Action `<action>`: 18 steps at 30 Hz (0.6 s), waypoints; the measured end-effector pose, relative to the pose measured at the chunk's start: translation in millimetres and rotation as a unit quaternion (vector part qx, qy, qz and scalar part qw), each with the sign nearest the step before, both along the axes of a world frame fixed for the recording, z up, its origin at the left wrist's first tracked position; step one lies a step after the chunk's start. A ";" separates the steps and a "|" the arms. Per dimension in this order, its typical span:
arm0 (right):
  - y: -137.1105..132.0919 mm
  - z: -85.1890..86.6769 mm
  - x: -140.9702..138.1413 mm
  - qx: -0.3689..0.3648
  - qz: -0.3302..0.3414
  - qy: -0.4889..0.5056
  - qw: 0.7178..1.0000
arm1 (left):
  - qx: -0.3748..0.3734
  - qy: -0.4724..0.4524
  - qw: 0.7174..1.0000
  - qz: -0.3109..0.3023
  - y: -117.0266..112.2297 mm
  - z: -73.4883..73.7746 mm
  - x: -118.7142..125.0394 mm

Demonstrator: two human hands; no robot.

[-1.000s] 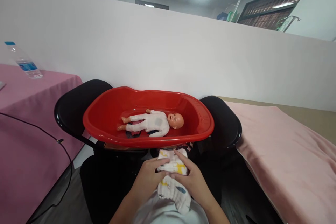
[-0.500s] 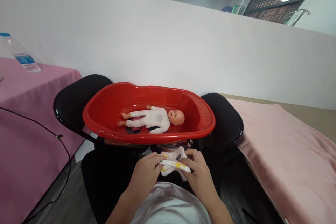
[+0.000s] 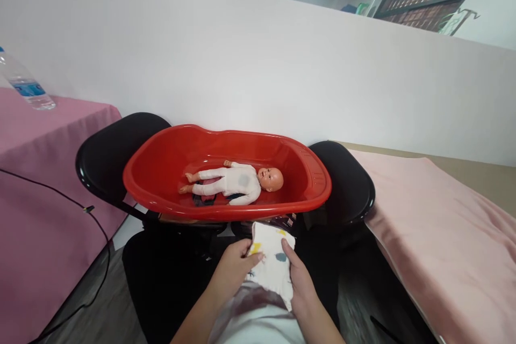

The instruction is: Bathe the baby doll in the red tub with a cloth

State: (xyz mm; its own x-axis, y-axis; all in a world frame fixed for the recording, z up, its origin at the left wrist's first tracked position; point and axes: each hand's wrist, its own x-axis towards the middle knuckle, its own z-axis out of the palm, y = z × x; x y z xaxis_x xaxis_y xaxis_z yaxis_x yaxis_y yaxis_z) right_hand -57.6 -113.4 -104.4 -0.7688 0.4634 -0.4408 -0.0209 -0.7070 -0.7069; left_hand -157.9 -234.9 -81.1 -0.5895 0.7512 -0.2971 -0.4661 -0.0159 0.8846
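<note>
we hold a small printed cloth (image 3: 271,266) with our left hand (image 3: 233,270) and right hand (image 3: 300,282), fingers grasping its edges. a doll (image 3: 236,181) lies in the red tub (image 3: 169,158) just ahead.

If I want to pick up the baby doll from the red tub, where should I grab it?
Probably around its middle. The doll lies on its back in the red tub, head to the right and legs to the left, and the body is its thickest part. Come down from above, over the tub's near rim, since the sides are high. The thin arms and legs look like poor handles.
</note>
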 end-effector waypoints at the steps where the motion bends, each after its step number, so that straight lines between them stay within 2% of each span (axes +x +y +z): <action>1: 0.1 -1.7 0.9 -0.028 0.014 -0.001 1.000 | -0.010 0.013 1.000 -0.001 -0.9 -0.4 -0.5; 3: -0.7 -3.0 1.6 -0.086 0.039 -0.008 0.995 | -0.026 0.038 0.999 0.006 -3.4 0.3 -2.9; 5: -0.9 -1.2 -1.0 -0.102 0.048 -0.009 0.994 | -0.050 0.063 0.997 0.016 -5.1 1.8 -5.7; 7: 1.2 3.9 -7.2 -0.079 0.032 -0.012 0.996 | -0.074 0.070 0.995 0.022 -5.3 2.4 -7.2; 10: 10.0 18.5 -19.7 -0.007 0.010 -0.009 1.000 | -0.077 0.045 0.996 0.026 -4.8 0.3 -6.6; 13: 24.8 43.3 -32.1 0.076 0.042 -0.003 0.996 | -0.057 0.039 0.997 0.045 -8.7 -2.3 -8.1; 15: 39.4 65.8 -43.4 0.136 0.088 -0.009 0.987 | -0.046 0.073 0.995 0.046 -14.8 -1.1 -15.1; 17: 59.7 91.0 -63.3 0.202 0.123 -0.037 0.971 | -0.037 0.179 0.982 0.055 -23.0 3.4 -29.5; 18: 72.4 103.0 -78.2 0.243 0.129 -0.061 0.960 | -0.032 0.263 0.961 0.076 -27.3 6.7 -39.6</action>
